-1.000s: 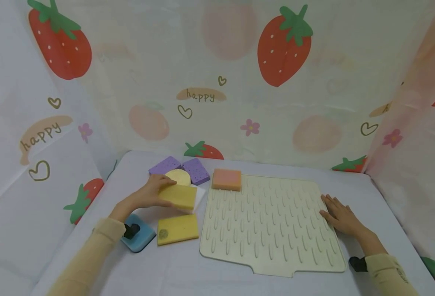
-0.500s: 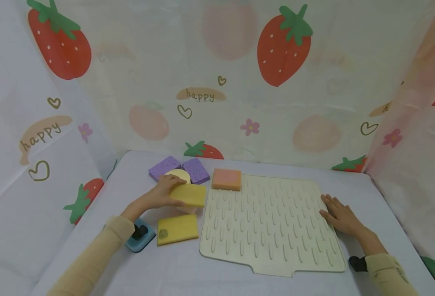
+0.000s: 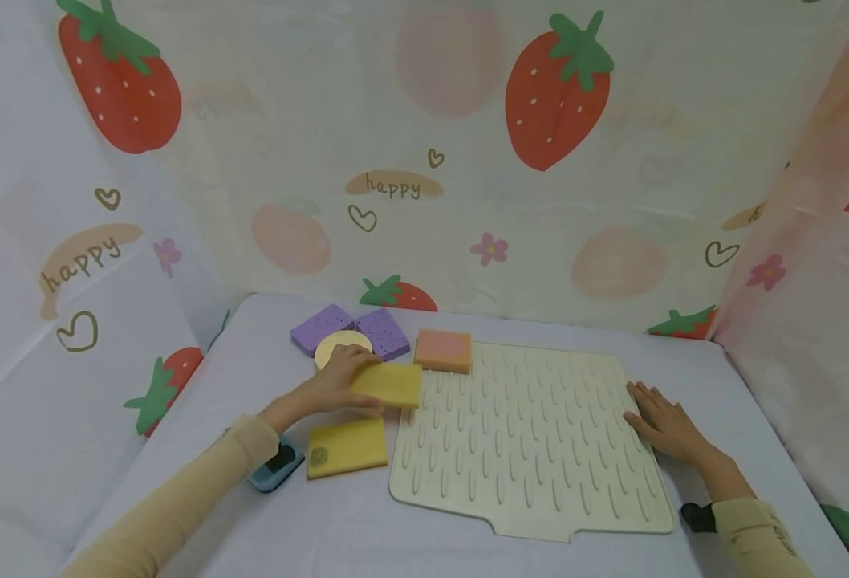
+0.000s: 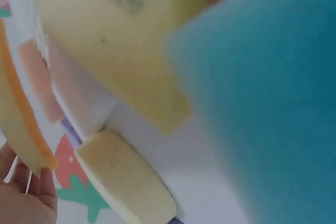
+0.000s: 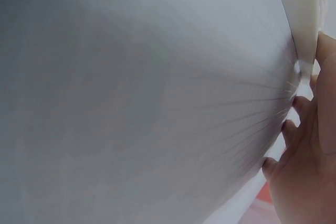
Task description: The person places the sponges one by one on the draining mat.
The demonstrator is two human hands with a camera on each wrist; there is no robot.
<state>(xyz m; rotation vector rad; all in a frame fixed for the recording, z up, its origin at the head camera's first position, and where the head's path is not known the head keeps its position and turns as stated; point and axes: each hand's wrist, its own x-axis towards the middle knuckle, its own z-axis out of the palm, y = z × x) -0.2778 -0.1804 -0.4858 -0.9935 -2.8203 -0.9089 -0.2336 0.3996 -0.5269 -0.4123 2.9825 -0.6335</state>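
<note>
My left hand pinches a yellow sponge by its left end, over the left edge of the cream ridged mat. In the left wrist view the fingers hold that sponge, which shows an orange edge. My right hand rests with straight fingers at the mat's right edge, the thumb touching it. An orange and pink sponge lies on the mat's far left corner. Another yellow sponge, with a dark round mark, lies left of the mat.
Two purple sponges, one left and one right, lie at the back. A round cream sponge is in front of them, partly behind my left hand. A blue sponge sits under my left wrist. Printed curtains surround the white table.
My left hand has carried the yellow sponge rightward, from beside the mat to over its left edge. The right hand stays where it was.
</note>
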